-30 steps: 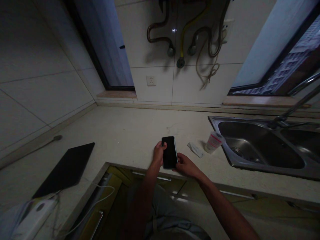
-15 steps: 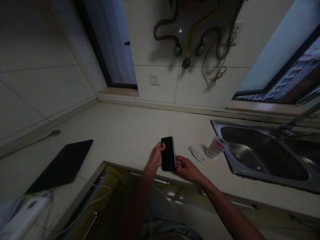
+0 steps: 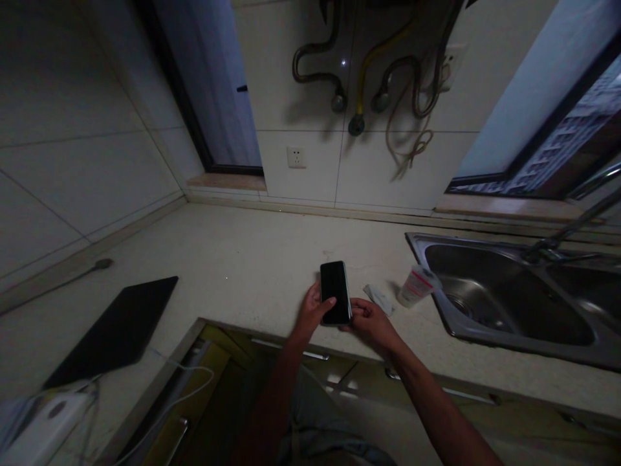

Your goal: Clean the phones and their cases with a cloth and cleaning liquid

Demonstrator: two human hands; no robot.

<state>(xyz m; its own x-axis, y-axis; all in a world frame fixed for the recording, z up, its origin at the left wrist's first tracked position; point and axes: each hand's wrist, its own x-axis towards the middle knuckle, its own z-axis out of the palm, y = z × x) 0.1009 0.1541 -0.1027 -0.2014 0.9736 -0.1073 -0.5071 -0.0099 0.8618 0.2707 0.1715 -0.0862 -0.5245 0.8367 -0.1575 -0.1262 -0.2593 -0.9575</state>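
A smartphone (image 3: 334,288) with a dark screen is held above the front part of the counter, slightly tilted. My left hand (image 3: 310,315) grips it from the left side, with the thumb lying across the lower part of the screen. My right hand (image 3: 372,322) has its fingers curled against the phone's lower right edge; some fingertips are hidden behind it. Just right of the phone, a pale crumpled wrapper (image 3: 378,299) lies on the counter. Beyond it a clear plastic cup (image 3: 416,287) with a red band leans by the sink's edge.
The steel double-bowl sink (image 3: 449,327) is set into the pale counter (image 3: 233,246) on the right. A dark flat panel (image 3: 116,330) lies at the left, near a white device (image 3: 46,427) and a white cable (image 3: 194,367). Drawers with metal handles (image 3: 315,355) run below the front edge.
Both hands have moved a little to the right with the phone. My left thumb has slid from the upper left of the screen down to its lower part.
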